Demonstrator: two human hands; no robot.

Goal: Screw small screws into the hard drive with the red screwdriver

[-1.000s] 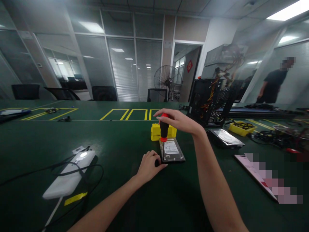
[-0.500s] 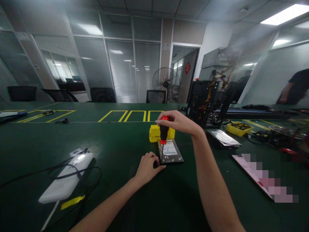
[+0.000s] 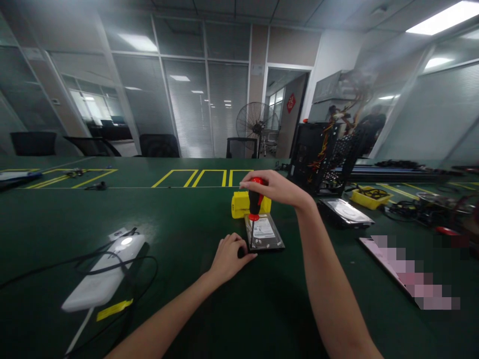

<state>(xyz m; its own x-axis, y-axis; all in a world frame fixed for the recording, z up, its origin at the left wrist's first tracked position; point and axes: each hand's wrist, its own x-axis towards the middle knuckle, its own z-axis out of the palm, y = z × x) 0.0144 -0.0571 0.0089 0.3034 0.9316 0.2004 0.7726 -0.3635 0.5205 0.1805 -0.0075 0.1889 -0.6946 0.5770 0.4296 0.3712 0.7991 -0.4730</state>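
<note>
A hard drive (image 3: 266, 231) with a white label lies on the green table. My right hand (image 3: 271, 187) is closed on the red and black handle of a screwdriver (image 3: 256, 202), which stands nearly upright with its tip at the drive's near left corner. At that same corner, my left hand (image 3: 231, 257) grips the drive's edge, its thumb along the near side and its other fingers curled at the left. Directly behind the drive sits a yellow object (image 3: 240, 205), partly hidden by the screwdriver.
Right of my right arm lie a second drive (image 3: 346, 212), a yellow tray (image 3: 370, 197) with black parts, and a pink flat object (image 3: 392, 267). An open computer case (image 3: 318, 159) stands behind. At left, a white power bank (image 3: 105, 274) lies under black cables.
Both hands hold nearly the same pose, the screwdriver still at the drive's corner. The person in dark clothes at the far right is no longer at the frame's edge.
</note>
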